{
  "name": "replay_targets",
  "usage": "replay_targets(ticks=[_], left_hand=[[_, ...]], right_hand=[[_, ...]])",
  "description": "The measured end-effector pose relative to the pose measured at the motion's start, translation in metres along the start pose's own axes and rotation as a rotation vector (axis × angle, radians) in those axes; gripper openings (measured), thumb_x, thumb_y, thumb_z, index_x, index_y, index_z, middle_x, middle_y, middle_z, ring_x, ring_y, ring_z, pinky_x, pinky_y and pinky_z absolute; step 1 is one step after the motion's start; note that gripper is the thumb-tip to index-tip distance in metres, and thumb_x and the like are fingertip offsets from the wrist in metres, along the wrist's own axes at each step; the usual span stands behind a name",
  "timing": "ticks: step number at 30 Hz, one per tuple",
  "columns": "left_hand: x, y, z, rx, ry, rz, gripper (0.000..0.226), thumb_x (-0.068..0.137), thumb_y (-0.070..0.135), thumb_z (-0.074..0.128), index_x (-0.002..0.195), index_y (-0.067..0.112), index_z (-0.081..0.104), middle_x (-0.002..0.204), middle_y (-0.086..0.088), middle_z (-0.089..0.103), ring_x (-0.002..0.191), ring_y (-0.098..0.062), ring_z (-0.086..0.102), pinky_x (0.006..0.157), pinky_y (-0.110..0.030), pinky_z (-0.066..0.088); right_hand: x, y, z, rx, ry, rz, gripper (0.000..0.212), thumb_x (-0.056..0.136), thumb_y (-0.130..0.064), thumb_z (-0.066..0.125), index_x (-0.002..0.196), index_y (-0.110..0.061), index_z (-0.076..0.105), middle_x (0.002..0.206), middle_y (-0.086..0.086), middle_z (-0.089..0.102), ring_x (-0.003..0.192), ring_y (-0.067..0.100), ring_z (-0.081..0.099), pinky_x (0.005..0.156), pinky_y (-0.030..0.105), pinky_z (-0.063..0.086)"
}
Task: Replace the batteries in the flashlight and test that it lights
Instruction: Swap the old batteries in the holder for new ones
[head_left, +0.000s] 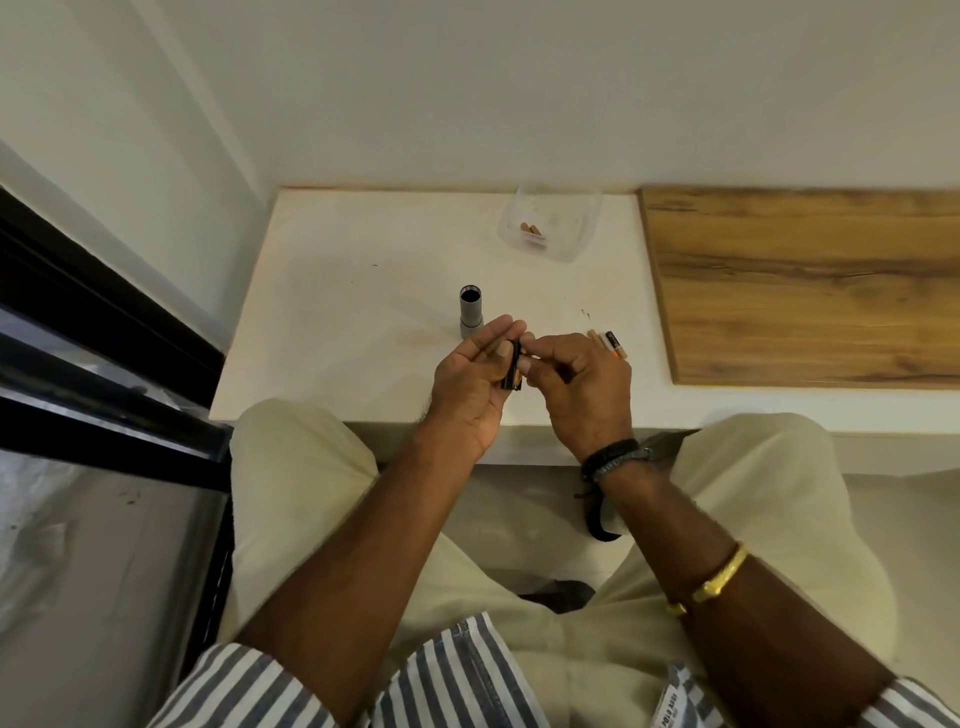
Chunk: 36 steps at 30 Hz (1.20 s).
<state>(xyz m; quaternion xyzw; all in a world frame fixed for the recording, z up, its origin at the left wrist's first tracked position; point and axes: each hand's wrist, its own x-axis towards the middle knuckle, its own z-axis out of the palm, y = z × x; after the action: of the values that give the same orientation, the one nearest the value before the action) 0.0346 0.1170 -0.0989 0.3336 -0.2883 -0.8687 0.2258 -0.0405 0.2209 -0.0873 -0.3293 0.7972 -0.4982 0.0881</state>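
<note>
A grey flashlight body (470, 312) stands upright on the white table (332, 291), its open dark end facing up. Just in front of it, my left hand (470, 384) holds a black battery holder (511, 366) between thumb and fingers. My right hand (582, 382) touches the holder's right side with its fingertips, pinching a small part I cannot make out. Loose batteries (608, 344) with copper and black ends lie on the table behind my right hand.
A clear plastic container (550, 221) with a couple of batteries inside sits at the back of the table. A wooden board (805, 280) covers the right side. A dark window frame (104, 332) runs along the left. My knees are under the table's front edge.
</note>
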Motion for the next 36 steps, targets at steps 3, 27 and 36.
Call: replay_targets(ticks=[3, 27, 36], left_hand=[[-0.001, -0.002, 0.004, -0.096, 0.028, -0.014, 0.029, 0.099, -0.005, 0.05, 0.126, 0.0, 0.06, 0.118, -0.014, 0.07, 0.112, -0.027, 0.067, 0.082, -0.028, 0.06], [0.035, 0.071, -0.003, -0.169, -0.051, 0.186, 0.03, 0.101, 0.012, 0.052, 0.127, -0.002, 0.057, 0.119, -0.021, 0.07, 0.114, -0.03, 0.068, 0.091, -0.035, 0.058], [0.048, 0.063, -0.016, -0.292, -0.03, 0.087, 0.035, 0.097, 0.015, 0.053, 0.127, -0.003, 0.056, 0.118, -0.021, 0.071, 0.111, -0.029, 0.069, 0.086, -0.033, 0.059]], right_hand=[[-0.006, -0.002, 0.006, -0.065, -0.028, -0.061, 0.024, 0.095, -0.013, 0.07, 0.118, -0.014, 0.076, 0.112, 0.008, 0.067, 0.09, 0.003, 0.056, 0.081, 0.013, 0.049], [0.135, 0.02, 0.009, 0.157, 0.122, 0.257, 0.011, 0.087, -0.008, 0.071, 0.09, -0.016, 0.078, 0.076, 0.0, 0.075, 0.071, 0.018, 0.075, 0.071, 0.04, 0.066], [0.254, 0.051, 0.041, -0.471, -0.12, 0.271, 0.015, 0.085, -0.012, 0.072, 0.091, -0.022, 0.08, 0.101, 0.004, 0.077, 0.094, 0.025, 0.071, 0.085, 0.032, 0.059]])
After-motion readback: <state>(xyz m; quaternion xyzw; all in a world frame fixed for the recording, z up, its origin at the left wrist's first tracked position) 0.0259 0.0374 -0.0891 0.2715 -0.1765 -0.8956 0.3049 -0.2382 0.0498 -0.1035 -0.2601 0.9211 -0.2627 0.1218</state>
